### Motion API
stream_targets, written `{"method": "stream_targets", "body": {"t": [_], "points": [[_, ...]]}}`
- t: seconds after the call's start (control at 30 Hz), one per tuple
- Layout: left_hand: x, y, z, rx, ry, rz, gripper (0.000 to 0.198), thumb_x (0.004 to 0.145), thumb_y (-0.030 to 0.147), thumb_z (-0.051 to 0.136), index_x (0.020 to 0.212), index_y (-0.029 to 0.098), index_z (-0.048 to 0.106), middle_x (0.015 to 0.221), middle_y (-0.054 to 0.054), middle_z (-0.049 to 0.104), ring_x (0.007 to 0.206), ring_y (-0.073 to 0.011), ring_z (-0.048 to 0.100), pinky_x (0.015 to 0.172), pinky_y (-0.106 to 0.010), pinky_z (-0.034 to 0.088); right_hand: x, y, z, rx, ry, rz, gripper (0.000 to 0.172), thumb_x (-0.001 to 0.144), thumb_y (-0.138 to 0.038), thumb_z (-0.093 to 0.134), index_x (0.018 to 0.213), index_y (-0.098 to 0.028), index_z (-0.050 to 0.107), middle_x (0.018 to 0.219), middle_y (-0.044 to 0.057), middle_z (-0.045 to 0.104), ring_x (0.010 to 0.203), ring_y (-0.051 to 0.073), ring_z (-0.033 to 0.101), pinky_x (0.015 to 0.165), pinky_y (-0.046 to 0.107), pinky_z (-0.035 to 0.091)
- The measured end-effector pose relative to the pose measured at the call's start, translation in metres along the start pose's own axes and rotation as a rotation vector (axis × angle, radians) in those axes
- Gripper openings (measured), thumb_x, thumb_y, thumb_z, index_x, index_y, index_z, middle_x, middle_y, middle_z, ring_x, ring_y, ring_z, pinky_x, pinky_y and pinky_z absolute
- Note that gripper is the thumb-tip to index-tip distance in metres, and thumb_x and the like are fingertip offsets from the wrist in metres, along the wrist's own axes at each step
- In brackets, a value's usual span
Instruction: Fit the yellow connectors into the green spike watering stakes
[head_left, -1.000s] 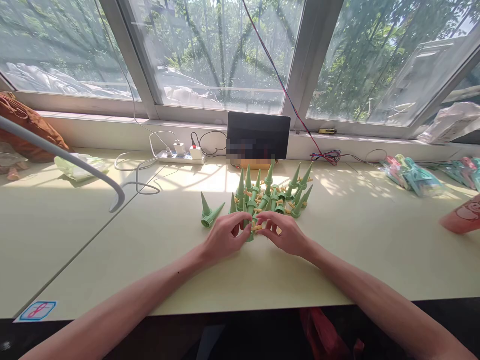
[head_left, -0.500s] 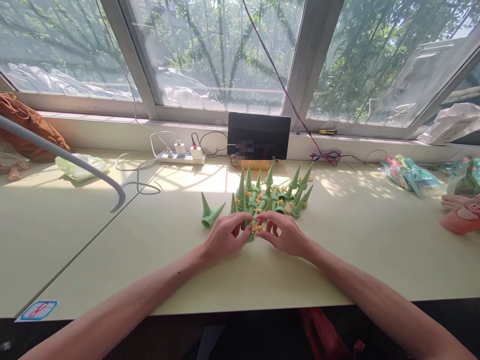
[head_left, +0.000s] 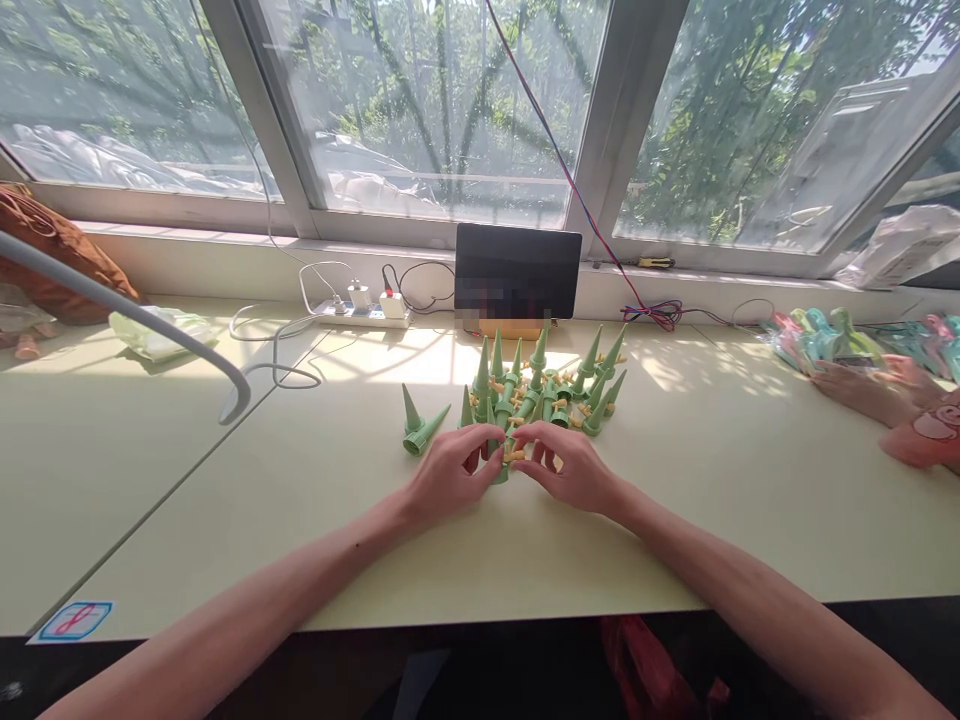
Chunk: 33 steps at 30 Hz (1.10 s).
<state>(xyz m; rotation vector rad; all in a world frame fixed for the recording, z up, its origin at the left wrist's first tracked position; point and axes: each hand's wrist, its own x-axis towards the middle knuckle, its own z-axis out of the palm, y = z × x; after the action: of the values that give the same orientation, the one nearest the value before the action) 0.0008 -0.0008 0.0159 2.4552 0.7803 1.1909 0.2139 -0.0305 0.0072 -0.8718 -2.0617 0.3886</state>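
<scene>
My left hand (head_left: pixel 459 465) is closed around a green plastic plant watering spike (head_left: pixel 502 477), whose lower end shows below the fingertips. A small yellow valve (head_left: pixel 514 456) sticks out of this spike toward the right. My right hand (head_left: pixel 564 465) curves around that valve, thumb and fingertips closed at it; the exact contact is partly hidden. Just beyond both hands stands a cluster of similar green spikes (head_left: pixel 538 365) with yellow valves, several pointing up. Apart from them, left of the cluster, are two green spike pieces (head_left: pixel 424 432), one upright and one lying.
A tablet (head_left: pixel 517 270) leans at the back by the window, with a power strip (head_left: pixel 367 316) and cables to its left. A grey curved tube (head_left: pixel 150 318) crosses the left side. At right, a co-worker's hand (head_left: pixel 862 395) reaches beside bagged colourful items (head_left: pixel 825 340).
My hands and the spike look nearly still. At the right, the co-worker's hand has come further left to the bagged colourful items, which have shifted; the green bottle shape there no longer shows.
</scene>
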Motion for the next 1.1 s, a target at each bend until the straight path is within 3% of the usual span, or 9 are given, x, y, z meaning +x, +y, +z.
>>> {"method": "stream_targets", "body": {"t": [0.27, 0.47, 0.7, 0.9, 1.1], "points": [[0.0002, 0.0019, -0.0007, 0.012, 0.010, 0.018, 0.009, 0.089, 0.017, 0.057, 0.095, 0.017, 0.065, 0.060, 0.005, 0.055, 0.046, -0.0058, 0.041, 0.047, -0.018, 0.036, 0.0015, -0.0031, 0.0002, 0.004, -0.017, 0.048, 0.020, 0.099, -0.032, 0.056, 0.114, -0.020, 0.062, 0.082, 0.003, 0.072, 0.058, 0.012, 0.063, 0.055, 0.023, 0.052], [0.0007, 0.0025, -0.0009, 0.016, 0.005, 0.012, 0.010, 0.089, 0.017, 0.057, 0.095, 0.017, 0.065, 0.060, 0.005, 0.055, 0.046, -0.0060, 0.040, 0.047, -0.019, 0.035, -0.0003, -0.0013, 0.0011, -0.004, -0.002, 0.014, 0.022, 0.095, -0.031, 0.062, 0.114, -0.020, 0.061, 0.099, 0.008, 0.072, 0.063, 0.013, 0.064, 0.055, 0.025, 0.053], [0.0009, 0.0030, -0.0015, 0.016, 0.002, 0.015, 0.009, 0.090, 0.017, 0.056, 0.095, 0.017, 0.064, 0.061, 0.005, 0.056, 0.046, -0.0056, 0.040, 0.047, -0.018, 0.035, 0.0018, -0.0033, 0.0007, 0.006, 0.001, 0.031, 0.018, 0.097, -0.029, 0.059, 0.113, -0.020, 0.062, 0.082, 0.003, 0.072, 0.057, 0.012, 0.062, 0.053, 0.024, 0.052], [0.0004, 0.0021, -0.0016, 0.023, 0.003, 0.015, 0.010, 0.090, 0.018, 0.057, 0.096, 0.017, 0.065, 0.060, 0.005, 0.055, 0.046, -0.0062, 0.040, 0.047, -0.018, 0.035, 0.0004, -0.0017, 0.0015, -0.009, 0.023, -0.009, 0.021, 0.095, -0.031, 0.062, 0.113, -0.020, 0.061, 0.099, 0.008, 0.072, 0.062, 0.013, 0.064, 0.054, 0.025, 0.053], [-0.0003, 0.0019, -0.0005, 0.017, 0.004, 0.022, 0.011, 0.090, 0.018, 0.056, 0.095, 0.018, 0.065, 0.060, 0.005, 0.055, 0.046, -0.0059, 0.039, 0.047, -0.018, 0.035, 0.0010, -0.0025, 0.0015, -0.005, 0.021, 0.010, 0.016, 0.098, -0.032, 0.058, 0.109, -0.021, 0.063, 0.080, 0.003, 0.072, 0.055, 0.012, 0.062, 0.054, 0.024, 0.052]]}}
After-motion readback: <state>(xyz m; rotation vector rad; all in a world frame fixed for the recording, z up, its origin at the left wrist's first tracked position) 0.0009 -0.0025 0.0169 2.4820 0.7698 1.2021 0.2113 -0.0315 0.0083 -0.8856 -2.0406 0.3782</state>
